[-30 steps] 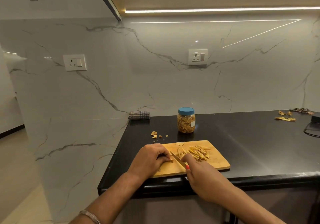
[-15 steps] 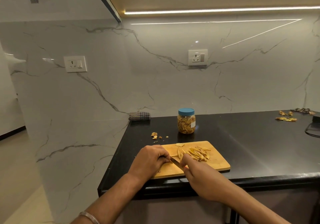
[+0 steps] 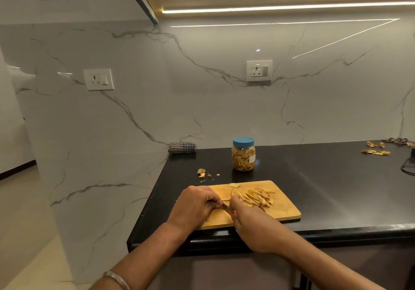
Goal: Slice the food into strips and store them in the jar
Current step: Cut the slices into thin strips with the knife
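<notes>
1. On the wooden cutting board (image 3: 285, 211) we see a pile of yellow strips (image 3: 256, 197); it lies on the middle of the board, a little toward its far side. The strips are too many and too close together for us to count.
2. One strip (image 3: 226, 199) lies apart from the pile, between our two hands, and one small flat piece (image 3: 234, 185) lies alone near the far edge of the board.
3. Our left hand (image 3: 195, 206) is over the left end of the board with its fingers curled down. It seems to pinch something small and dark, but we cannot tell what.
4. Our right hand (image 3: 249, 222) is at the near edge of the board, its fingers curled and reaching to the near side of the pile. Between the two hands a short dark part of a knife (image 3: 225, 206) shows; which hand grasps it we cannot tell for sure.
5. Behind the board, apart from it, stands one clear jar (image 3: 243, 159) with a blue lid (image 3: 243, 142) on. It is almost full of strips. It carries one small white label (image 3: 252, 159), and no writing on it can be read.
6. The board and the jar stand on a black countertop (image 3: 336, 188). Left of the jar some small scraps (image 3: 201, 173) lie on it.
7. At the far right of the counter we count two groups of peels (image 3: 376, 152).
8. One folded checked cloth (image 3: 182, 147) lies at the far left corner, against the marble wall.
9. On the wall there are two white sockets (image 3: 259, 70), each with a switch.
10. On our left wrist we wear one metal bangle (image 3: 116, 279).
</notes>
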